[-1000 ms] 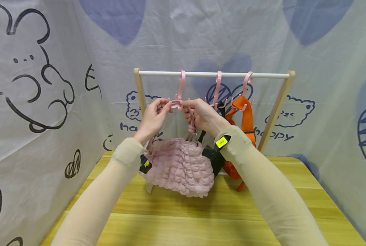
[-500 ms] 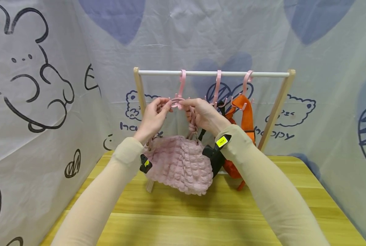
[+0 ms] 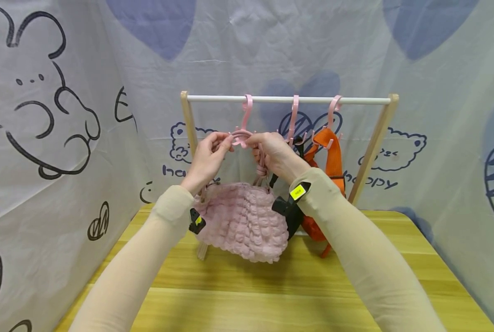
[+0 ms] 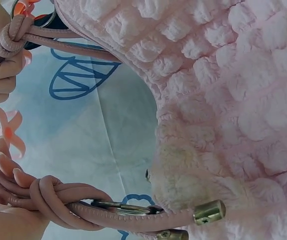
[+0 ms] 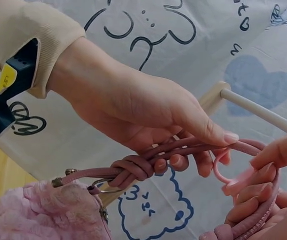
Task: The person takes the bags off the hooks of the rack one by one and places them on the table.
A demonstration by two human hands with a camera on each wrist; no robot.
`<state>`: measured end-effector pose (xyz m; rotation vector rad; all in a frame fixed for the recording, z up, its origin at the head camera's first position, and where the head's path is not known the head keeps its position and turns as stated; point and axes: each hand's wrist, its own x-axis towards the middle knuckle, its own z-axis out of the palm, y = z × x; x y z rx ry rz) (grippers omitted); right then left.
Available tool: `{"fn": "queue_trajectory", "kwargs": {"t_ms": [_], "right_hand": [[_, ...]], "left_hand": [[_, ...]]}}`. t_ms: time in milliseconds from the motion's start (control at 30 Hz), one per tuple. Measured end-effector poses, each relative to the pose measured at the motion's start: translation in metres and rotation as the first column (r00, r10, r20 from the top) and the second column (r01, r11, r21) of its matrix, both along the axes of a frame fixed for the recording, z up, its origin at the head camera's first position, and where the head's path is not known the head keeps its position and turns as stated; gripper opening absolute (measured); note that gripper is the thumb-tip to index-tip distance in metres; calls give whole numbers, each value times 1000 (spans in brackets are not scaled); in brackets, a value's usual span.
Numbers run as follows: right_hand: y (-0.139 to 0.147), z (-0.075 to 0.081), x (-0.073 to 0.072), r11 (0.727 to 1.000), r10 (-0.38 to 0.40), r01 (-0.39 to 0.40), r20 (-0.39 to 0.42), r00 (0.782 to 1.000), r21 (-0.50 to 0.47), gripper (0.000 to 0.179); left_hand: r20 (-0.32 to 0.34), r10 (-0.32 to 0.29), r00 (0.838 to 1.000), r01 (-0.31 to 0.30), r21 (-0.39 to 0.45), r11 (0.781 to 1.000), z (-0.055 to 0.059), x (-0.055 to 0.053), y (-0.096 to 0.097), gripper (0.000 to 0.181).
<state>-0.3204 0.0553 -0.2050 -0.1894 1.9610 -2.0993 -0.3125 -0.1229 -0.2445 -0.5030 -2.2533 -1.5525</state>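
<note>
A pink quilted handbag (image 3: 243, 221) hangs above the table from its braided pink handle (image 5: 193, 146). My left hand (image 3: 208, 159) pinches the left part of this handle between thumb and fingers. My right hand (image 3: 276, 154) grips the right part, with several fingers curled round it in the right wrist view. Between both hands the handle arches in front of the prongs of a pink hanger hook (image 3: 246, 115). Whether it rests on a prong cannot be told. In the left wrist view, knots (image 4: 58, 200) and metal rings join the handle to the bag.
A rack with a white rod (image 3: 267, 99) and wooden legs (image 3: 373, 152) stands on the wooden table (image 3: 247, 299). Two more pink hooks (image 3: 293, 120) hang to the right. An orange strap (image 3: 334, 161) and a black bag (image 3: 294, 219) hang behind my right arm. Printed cloth walls surround the table.
The handle's arch has shifted slightly right and up against the hook, and the hook now tilts more. The bag has risen slightly. Both hands keep their hold.
</note>
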Motion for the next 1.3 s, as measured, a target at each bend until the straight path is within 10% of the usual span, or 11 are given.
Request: {"fn": "queue_trajectory", "kwargs": {"t_ms": [267, 633, 933, 1300], "right_hand": [[-1, -3, 8, 993, -65, 82, -177, 982, 91, 9], [-8, -15, 13, 960, -125, 225, -464, 877, 165, 24], [-6, -25, 23, 966, -129, 232, -565, 815, 115, 27], [-7, -36, 34, 984, -119, 175, -591, 798, 37, 25]], "left_hand": [[-6, 0, 1000, 0, -10, 1000, -2, 2, -2, 40], [-68, -8, 998, 5, -43, 999, -9, 7, -4, 36], [-115, -2, 993, -7, -81, 997, -18, 13, -6, 35], [-145, -32, 989, 8, -162, 987, -34, 23, -14, 30]]}}
